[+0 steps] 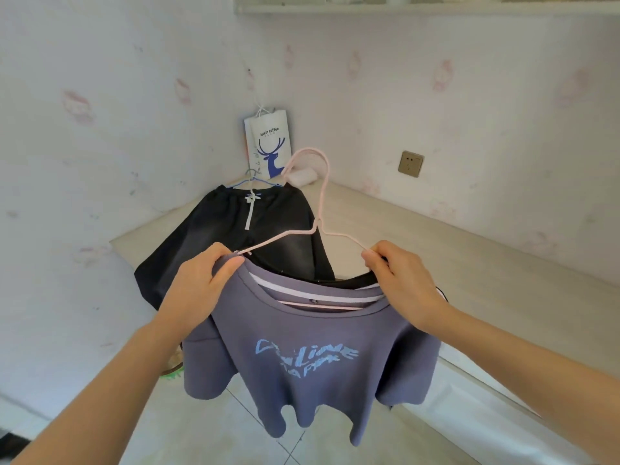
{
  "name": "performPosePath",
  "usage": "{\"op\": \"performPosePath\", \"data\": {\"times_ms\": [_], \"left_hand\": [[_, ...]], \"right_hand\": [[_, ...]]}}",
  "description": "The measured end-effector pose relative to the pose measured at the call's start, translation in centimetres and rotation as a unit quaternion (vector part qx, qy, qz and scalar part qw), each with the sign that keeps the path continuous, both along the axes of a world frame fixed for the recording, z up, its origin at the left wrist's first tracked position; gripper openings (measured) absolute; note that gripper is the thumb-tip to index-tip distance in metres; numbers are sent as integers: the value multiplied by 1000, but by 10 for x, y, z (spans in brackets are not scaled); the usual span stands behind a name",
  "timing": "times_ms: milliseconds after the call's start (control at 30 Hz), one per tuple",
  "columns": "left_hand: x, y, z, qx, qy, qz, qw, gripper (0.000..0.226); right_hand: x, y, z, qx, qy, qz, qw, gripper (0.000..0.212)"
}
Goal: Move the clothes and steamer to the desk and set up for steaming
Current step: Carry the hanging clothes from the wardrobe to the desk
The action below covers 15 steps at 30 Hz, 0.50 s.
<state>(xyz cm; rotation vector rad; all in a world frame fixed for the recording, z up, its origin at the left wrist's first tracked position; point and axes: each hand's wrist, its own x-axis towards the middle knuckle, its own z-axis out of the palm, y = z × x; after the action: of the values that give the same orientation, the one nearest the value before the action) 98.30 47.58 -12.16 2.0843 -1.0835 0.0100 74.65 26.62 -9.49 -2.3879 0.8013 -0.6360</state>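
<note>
A purple-grey T-shirt [308, 357] with light blue lettering hangs on a pink wire hanger [318, 209] in front of the desk [453, 250]. My left hand [201, 283] pinches the shirt's left shoulder at the hanger's end. My right hand [399, 280] grips the right shoulder and the hanger's other arm. Black shorts [235, 236] with a white drawstring lie flat on the desk's left end, on a blue hanger [251, 179]. A dark garment edge [352, 280] shows just behind the shirt's collar. No steamer is in view.
A white paper bag [268, 146] with a blue deer print hangs in the wall corner above the desk. A small white object [303, 176] lies beside it. A wall socket [411, 163] sits over the desk's right part. A shelf [402, 5] runs overhead. Tiled floor lies below.
</note>
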Motion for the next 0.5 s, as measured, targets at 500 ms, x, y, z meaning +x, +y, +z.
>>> {"op": "performPosePath", "data": {"times_ms": [500], "left_hand": [[196, -52, 65, -75, 9, 57, 995, 29]], "right_hand": [[206, -69, 40, -58, -42, 0, 997, 31]]}}
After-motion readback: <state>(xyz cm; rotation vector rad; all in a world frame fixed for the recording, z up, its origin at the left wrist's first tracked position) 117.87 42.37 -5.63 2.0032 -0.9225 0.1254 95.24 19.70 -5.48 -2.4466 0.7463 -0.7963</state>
